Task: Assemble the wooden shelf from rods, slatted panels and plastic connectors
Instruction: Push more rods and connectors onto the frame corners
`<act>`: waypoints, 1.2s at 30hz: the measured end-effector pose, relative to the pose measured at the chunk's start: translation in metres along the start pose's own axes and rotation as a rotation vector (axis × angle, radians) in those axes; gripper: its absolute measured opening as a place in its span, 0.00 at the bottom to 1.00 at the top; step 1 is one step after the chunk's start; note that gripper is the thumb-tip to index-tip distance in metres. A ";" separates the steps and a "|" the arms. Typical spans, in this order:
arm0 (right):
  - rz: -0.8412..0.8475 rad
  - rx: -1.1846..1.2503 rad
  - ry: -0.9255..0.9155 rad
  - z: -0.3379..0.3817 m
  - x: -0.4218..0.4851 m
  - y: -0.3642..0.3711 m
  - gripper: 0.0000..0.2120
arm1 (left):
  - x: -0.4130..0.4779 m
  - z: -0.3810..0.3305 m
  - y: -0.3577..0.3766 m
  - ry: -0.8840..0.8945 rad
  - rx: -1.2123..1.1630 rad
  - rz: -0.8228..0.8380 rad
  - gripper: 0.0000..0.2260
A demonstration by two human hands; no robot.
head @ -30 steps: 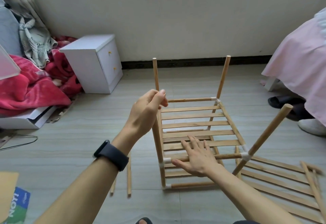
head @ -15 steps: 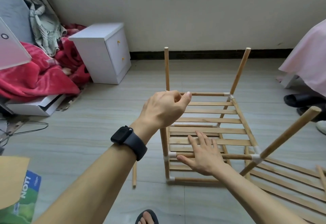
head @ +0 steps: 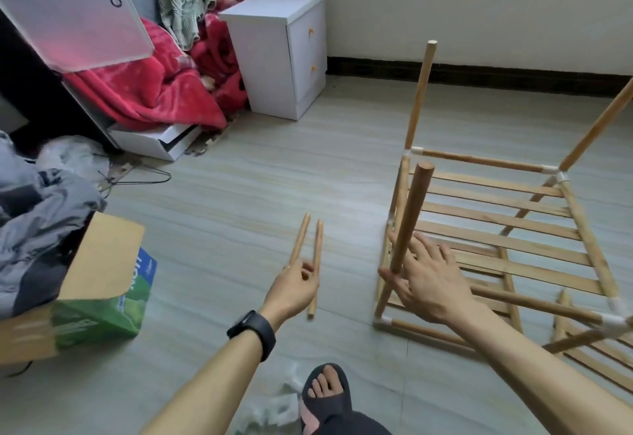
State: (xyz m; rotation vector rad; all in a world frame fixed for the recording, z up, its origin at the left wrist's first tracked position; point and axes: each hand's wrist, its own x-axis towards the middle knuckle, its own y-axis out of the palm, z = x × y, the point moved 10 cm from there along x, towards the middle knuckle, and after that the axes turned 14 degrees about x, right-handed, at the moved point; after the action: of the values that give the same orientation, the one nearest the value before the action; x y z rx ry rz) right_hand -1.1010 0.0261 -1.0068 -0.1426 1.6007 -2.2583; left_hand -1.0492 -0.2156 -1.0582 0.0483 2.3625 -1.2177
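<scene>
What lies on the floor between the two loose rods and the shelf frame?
Nothing: between the loose rods and the shelf frame the head view shows bare floor.

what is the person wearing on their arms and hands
Both forearms are bare, with no sleeves in view. A black smartwatch with a dark rectangular face and black band sits at the wrist of the left hand. The right hand and wrist show nothing worn. No gloves.

White "LION", sideways and partly cut off, on the blue-and-green cardboard box (head: 138,284).
</scene>
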 end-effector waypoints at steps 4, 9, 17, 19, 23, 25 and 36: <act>-0.065 -0.051 0.009 0.006 0.008 0.001 0.41 | -0.003 0.094 0.087 -0.130 0.336 0.280 0.20; -0.105 -0.051 0.031 0.007 0.009 0.000 0.37 | 0.000 0.129 0.136 -0.180 0.478 0.367 0.20; -0.111 -0.037 0.030 0.006 0.009 0.000 0.35 | 0.009 0.150 0.160 -0.193 0.529 0.313 0.11; -0.103 -0.036 0.031 0.006 0.009 0.000 0.34 | 0.013 0.153 0.153 -0.199 0.529 0.291 0.11; -0.099 -0.027 0.035 0.006 0.007 -0.002 0.35 | 0.020 0.154 0.123 -0.210 0.504 0.231 0.09; -0.089 -0.024 0.032 0.006 0.006 -0.002 0.35 | 0.023 0.149 0.106 -0.191 0.481 0.195 0.08; -0.060 -0.032 0.012 0.000 0.004 -0.001 0.37 | 0.016 0.144 0.076 -0.179 0.499 0.178 0.15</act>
State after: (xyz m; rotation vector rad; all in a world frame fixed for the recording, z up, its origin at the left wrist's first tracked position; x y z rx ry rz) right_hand -1.1051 0.0245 -1.0064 -0.1882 1.6599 -2.2836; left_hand -0.9877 -0.2845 -1.1929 0.2920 1.8137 -1.6146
